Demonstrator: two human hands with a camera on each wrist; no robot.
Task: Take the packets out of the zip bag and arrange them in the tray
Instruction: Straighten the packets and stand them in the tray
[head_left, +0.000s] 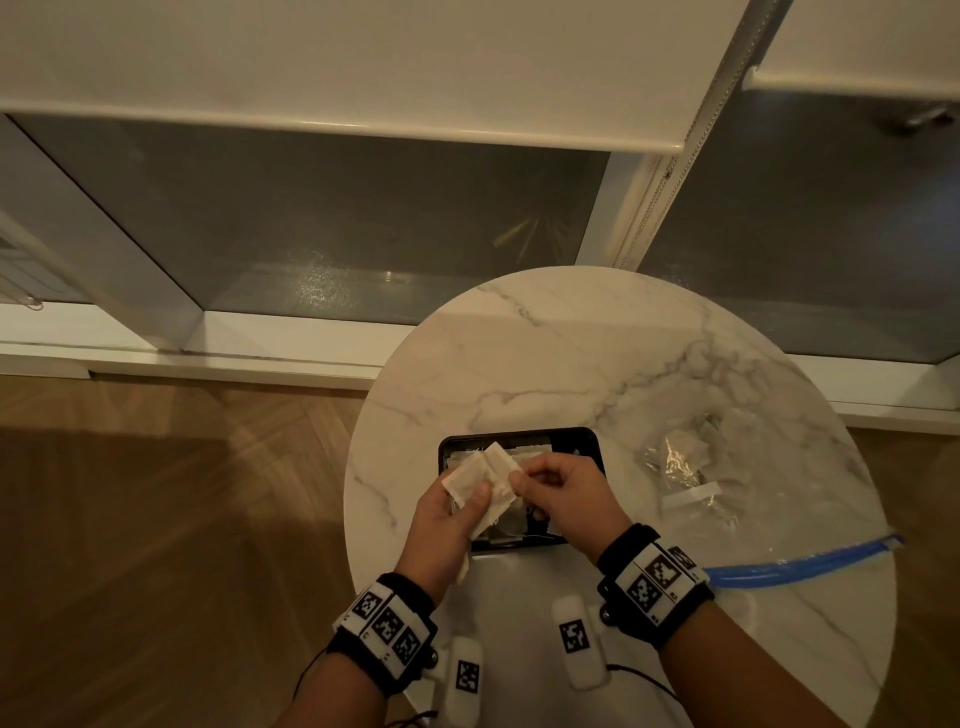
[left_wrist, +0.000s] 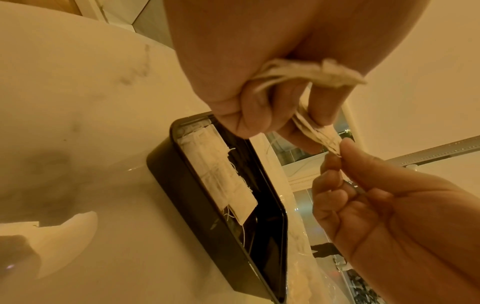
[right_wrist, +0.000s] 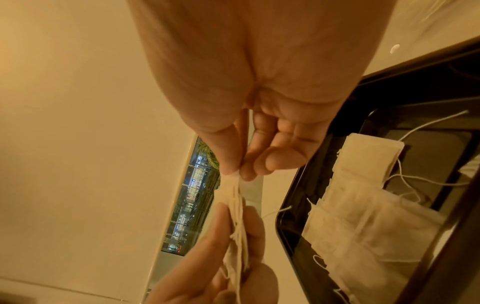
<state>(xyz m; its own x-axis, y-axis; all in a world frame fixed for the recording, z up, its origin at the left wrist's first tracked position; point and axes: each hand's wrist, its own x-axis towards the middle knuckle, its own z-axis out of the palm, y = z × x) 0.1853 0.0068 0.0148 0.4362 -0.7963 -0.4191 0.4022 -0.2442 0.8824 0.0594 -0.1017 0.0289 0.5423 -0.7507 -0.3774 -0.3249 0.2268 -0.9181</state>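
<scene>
the left hand (head_left: 448, 512), low in the head view, grips a small bunch of packets (head_left: 480, 480) just above the black tray (head_left: 592, 441), likely so the right hand (head_left: 563, 491) can peel one off; its thumb and forefinger pinch the top packet's corner (threads trail from the bunch). a row of packets (left_wrist: 221, 174) already lies overlapped along one side of the tray, the rest showing bare. the zip bag (head_left: 727, 488) lies slack on the marble table (head_left: 545, 364), to the right, some packets seemingly still inside.
</scene>
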